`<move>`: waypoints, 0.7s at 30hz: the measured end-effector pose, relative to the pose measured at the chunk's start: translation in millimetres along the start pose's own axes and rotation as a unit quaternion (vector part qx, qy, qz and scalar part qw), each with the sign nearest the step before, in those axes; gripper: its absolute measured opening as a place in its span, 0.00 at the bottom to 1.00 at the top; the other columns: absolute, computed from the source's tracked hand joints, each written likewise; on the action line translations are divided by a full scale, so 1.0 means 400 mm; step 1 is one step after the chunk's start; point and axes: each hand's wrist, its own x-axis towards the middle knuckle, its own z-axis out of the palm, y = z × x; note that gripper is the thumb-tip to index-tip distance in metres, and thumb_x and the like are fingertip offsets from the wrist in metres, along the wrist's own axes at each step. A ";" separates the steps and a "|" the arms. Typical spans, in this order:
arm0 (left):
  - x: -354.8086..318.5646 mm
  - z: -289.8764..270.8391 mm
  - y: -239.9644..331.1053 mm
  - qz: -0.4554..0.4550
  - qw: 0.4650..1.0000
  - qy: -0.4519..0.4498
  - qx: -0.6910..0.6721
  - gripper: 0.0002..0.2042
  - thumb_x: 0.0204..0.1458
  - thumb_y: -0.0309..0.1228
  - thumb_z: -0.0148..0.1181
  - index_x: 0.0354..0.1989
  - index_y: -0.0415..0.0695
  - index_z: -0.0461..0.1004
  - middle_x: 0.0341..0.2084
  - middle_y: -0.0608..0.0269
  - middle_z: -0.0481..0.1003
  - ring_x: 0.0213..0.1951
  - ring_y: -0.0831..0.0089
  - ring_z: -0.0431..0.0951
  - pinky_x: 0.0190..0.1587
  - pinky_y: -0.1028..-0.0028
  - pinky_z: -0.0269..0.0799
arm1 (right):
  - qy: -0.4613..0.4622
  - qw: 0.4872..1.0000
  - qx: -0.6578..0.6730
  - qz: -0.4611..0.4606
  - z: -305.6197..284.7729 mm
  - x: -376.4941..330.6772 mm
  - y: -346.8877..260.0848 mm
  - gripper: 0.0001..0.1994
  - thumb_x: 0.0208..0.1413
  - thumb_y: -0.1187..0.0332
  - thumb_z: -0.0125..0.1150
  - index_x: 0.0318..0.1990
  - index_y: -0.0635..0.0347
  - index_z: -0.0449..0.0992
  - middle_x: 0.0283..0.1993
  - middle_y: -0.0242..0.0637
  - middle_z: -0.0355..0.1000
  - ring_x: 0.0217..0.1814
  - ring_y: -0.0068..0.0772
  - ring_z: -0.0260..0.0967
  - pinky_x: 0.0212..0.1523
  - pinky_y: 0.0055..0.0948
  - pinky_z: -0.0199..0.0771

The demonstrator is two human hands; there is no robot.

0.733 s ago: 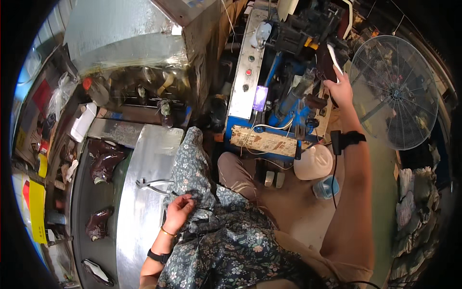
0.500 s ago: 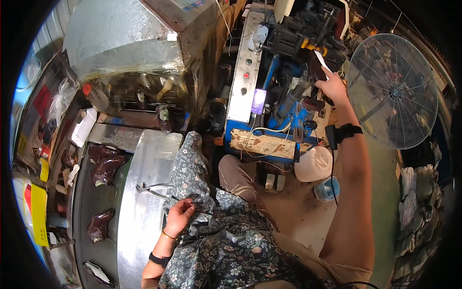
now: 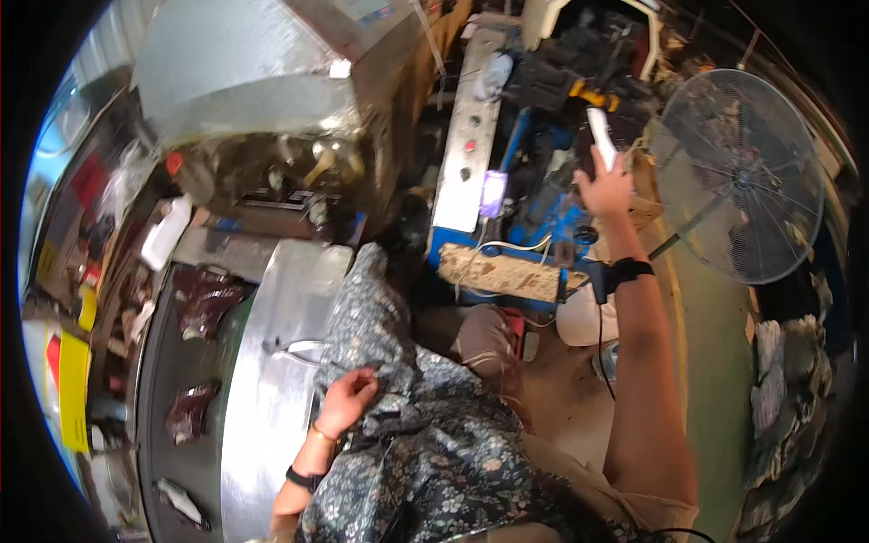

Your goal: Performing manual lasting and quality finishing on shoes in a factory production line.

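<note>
Out ahead on the right, my right hand [image 3: 608,188] reaches to the machine, thumb and fingers spread. Its fingertips are at the near end of a dark shoe's white bottom [image 3: 599,136], which faces up beneath the yellow part of the machine [image 3: 593,94]. Blur hides whether they press on it. My left hand [image 3: 349,401] lies over the flowered apron [image 3: 434,452] on my lap, fingers curled in; what they hold, if anything, is hidden. Beyond it, a pair of pliers [image 3: 297,349] rests on the metal ledge [image 3: 262,407], blurred.
Left of the ledge, a dark belt [image 3: 158,398] carries several glossy brown shoe uppers [image 3: 192,412]. A control panel with buttons [image 3: 469,136] stands beside the machine. A large caged fan [image 3: 742,176] is right of my arm. A white jug [image 3: 587,321] sits on the floor.
My right hand has drawn slightly left and nearer, its fingers spreading from around the shoe. The shoe's white bottom shows wider. My left hand stays at the apron. The view has shifted and blurred.
</note>
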 end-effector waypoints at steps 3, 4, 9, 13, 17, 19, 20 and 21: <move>0.035 -0.038 -0.017 0.053 0.996 -0.065 -0.005 0.14 0.58 0.27 0.58 0.52 0.38 0.71 0.39 0.69 0.75 0.42 0.81 0.72 0.47 0.80 0.69 | 0.055 0.998 -0.011 -0.034 0.024 0.010 0.042 0.32 0.52 0.46 0.56 0.67 0.33 0.60 0.66 0.61 0.55 0.59 0.67 0.62 0.60 0.51 0.63; 0.035 -0.047 0.008 0.046 0.997 -0.040 -0.040 0.12 0.57 0.27 0.58 0.49 0.38 0.72 0.34 0.72 0.73 0.38 0.82 0.71 0.44 0.79 0.69 | 0.005 1.000 0.018 -0.010 0.007 0.013 0.022 0.33 0.52 0.46 0.57 0.67 0.32 0.58 0.66 0.61 0.55 0.60 0.69 0.61 0.60 0.51 0.62; 0.206 -0.159 0.103 0.094 0.988 0.048 0.110 0.15 0.55 0.30 0.59 0.50 0.38 0.73 0.36 0.65 0.77 0.37 0.78 0.75 0.44 0.75 0.72 | -0.022 1.000 0.014 0.009 0.096 0.118 0.073 0.34 0.53 0.46 0.55 0.69 0.30 0.53 0.70 0.57 0.49 0.62 0.72 0.57 0.62 0.52 0.59; 0.464 -0.253 0.109 0.077 0.921 0.225 0.308 0.33 0.47 0.45 0.65 0.58 0.36 0.66 0.48 0.41 0.73 0.52 0.51 0.73 0.55 0.62 0.69 | -0.054 0.998 0.022 0.007 0.104 0.208 0.060 0.33 0.55 0.47 0.54 0.69 0.32 0.53 0.71 0.54 0.48 0.62 0.70 0.57 0.64 0.51 0.56; 0.685 -0.287 0.162 -0.003 0.885 0.279 0.374 0.45 0.43 0.53 0.66 0.62 0.31 0.57 0.50 0.38 0.72 0.53 0.49 0.72 0.56 0.62 0.68 | -0.062 0.997 0.056 0.000 0.117 0.279 0.070 0.32 0.55 0.49 0.53 0.69 0.31 0.53 0.70 0.54 0.49 0.63 0.68 0.58 0.64 0.49 0.57; 0.768 -0.294 0.183 -0.001 0.873 0.300 0.384 0.49 0.41 0.56 0.66 0.63 0.30 0.55 0.49 0.37 0.72 0.51 0.46 0.74 0.55 0.62 0.68 | -0.040 0.999 0.011 0.010 0.131 0.292 0.090 0.33 0.56 0.49 0.53 0.69 0.31 0.53 0.70 0.54 0.50 0.62 0.67 0.60 0.63 0.50 0.59; 0.795 -0.286 0.208 -0.041 0.891 0.272 0.361 0.50 0.39 0.57 0.67 0.64 0.31 0.54 0.50 0.38 0.72 0.52 0.47 0.74 0.55 0.62 0.68 | -0.035 0.998 -0.045 0.004 0.122 0.286 0.095 0.33 0.56 0.48 0.53 0.69 0.31 0.52 0.70 0.54 0.51 0.60 0.67 0.61 0.62 0.50 0.60; 0.809 -0.287 0.222 -0.084 0.905 0.248 0.335 0.52 0.38 0.58 0.67 0.65 0.31 0.52 0.50 0.38 0.72 0.52 0.48 0.74 0.56 0.63 0.68 | -0.053 0.998 -0.011 0.012 0.099 0.279 0.080 0.32 0.57 0.48 0.52 0.69 0.34 0.53 0.69 0.54 0.52 0.61 0.63 0.61 0.62 0.50 0.60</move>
